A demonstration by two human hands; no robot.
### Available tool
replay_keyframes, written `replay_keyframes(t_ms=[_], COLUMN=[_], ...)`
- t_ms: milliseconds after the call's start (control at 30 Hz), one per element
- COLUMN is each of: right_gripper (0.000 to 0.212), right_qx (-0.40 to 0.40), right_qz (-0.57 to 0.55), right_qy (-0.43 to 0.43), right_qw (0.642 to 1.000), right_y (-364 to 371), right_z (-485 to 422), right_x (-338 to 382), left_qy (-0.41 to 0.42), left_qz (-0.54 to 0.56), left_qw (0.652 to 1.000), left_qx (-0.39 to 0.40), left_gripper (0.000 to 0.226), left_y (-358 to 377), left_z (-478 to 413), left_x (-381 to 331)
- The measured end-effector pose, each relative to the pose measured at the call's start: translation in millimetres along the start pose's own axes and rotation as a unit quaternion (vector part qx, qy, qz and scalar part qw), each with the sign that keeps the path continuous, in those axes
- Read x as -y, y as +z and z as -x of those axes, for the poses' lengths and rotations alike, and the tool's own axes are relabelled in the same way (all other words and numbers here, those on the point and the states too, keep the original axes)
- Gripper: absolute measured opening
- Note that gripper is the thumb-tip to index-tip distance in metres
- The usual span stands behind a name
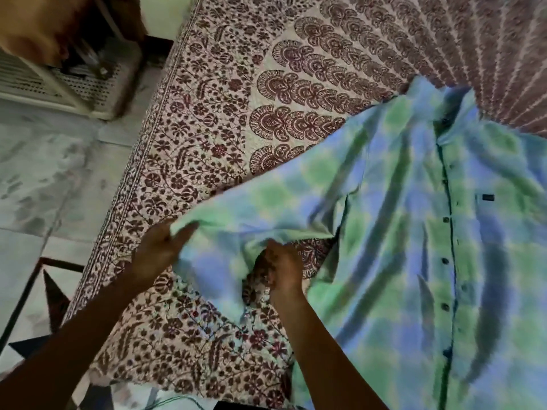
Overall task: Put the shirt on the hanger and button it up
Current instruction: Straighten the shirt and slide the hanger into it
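A green and blue tie-dye shirt (pixel 414 232) lies front up on the bed, its dark buttons running down the placket and seemingly fastened. Its sleeve (pixel 251 208) stretches out to the left. My left hand (pixel 161 247) grips the sleeve's cuff end, fingers curled round the fabric. My right hand (pixel 281 267) pinches the sleeve's lower edge close to the armpit. No hanger shows in this view.
The shirt rests on a white bedsheet (pixel 225 93) with a maroon floral print. A pale perforated plastic rack (pixel 77 81) stands on the marble floor (pixel 44 179) at the upper left. A dark patterned mat (pixel 44 300) lies beside the bed's near corner.
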State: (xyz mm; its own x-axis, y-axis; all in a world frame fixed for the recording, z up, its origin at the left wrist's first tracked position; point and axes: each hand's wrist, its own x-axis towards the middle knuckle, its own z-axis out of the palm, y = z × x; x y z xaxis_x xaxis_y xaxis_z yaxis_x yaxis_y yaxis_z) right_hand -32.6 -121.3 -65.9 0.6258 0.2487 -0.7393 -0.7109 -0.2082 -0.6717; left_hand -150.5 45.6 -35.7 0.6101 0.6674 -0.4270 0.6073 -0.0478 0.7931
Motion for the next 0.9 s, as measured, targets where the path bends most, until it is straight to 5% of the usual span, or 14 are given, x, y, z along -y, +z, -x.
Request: replay_keyframes(t_ms=[67,100,167,233,367,433,500,567,633,700,800,900], right_gripper=[0.031,0.029,0.023,0.014,0.006,0.009,0.008,0.008,0.012,0.024,0.028,0.032], right_qx=[0.002,0.008,0.035,0.051,0.039,0.061,0.087,0.102,0.105,0.076,-0.047,-0.151], right_qz=[-0.171,-0.171,-0.078,0.029,0.072,0.066,0.034,-0.003,0.005,0.050,0.102,0.076], right_qy=[0.029,0.063,0.140,0.160,0.135,0.118,0.109,0.112,0.112,0.109,0.060,0.003], right_qw=[0.985,0.983,0.986,0.985,0.987,0.989,0.990,0.988,0.988,0.990,0.992,0.986], right_y=[3.4,3.8,5.1,6.4,5.1,4.1,3.9,2.3,-2.1,-6.9,-14.0,-29.2], right_z=[-2.0,-1.6,1.3,-2.5,-9.7,-9.3,-7.7,-5.8,-5.3,-7.2,-15.4,-35.6], right_x=[6.8,7.7,2.0,-7.7,-16.9,-15.8,-11.2,-6.5,-7.0,-8.8,0.1,11.2], left_qy=[0.023,0.030,0.013,-0.063,-0.040,-0.002,-0.002,-0.035,-0.078,-0.098,-0.016,0.084], left_qz=[0.007,-0.065,-0.263,-0.345,-0.469,-0.450,-0.261,-0.053,-0.058,-0.194,-0.366,-0.342], left_qw=[0.998,0.997,0.958,0.898,0.798,0.842,0.944,0.984,0.974,0.935,0.878,0.907], left_qx=[-0.060,-0.038,0.110,0.266,0.375,0.296,0.200,0.169,0.203,0.279,0.308,0.231], left_gripper=[0.033,0.039,0.048,0.053,0.046,0.048,0.047,0.045,0.068,0.098,0.091,0.080], left_y=[-19.6,-28.4,-44.8,-62.1,-83.8,-82.5,-83.0,-89.0,-96.1,-102.7,-103.9,-97.6], left_z=[-17.2,-25.9,-36.1,-41.3,-39.0,-34.0,-27.0,-18.0,-11.7,-3.7,1.0,2.9], left_x=[3.3,10.0,25.1,43.4,66.0,66.3,61.6,57.8,67.7,75.0,83.0,86.5])
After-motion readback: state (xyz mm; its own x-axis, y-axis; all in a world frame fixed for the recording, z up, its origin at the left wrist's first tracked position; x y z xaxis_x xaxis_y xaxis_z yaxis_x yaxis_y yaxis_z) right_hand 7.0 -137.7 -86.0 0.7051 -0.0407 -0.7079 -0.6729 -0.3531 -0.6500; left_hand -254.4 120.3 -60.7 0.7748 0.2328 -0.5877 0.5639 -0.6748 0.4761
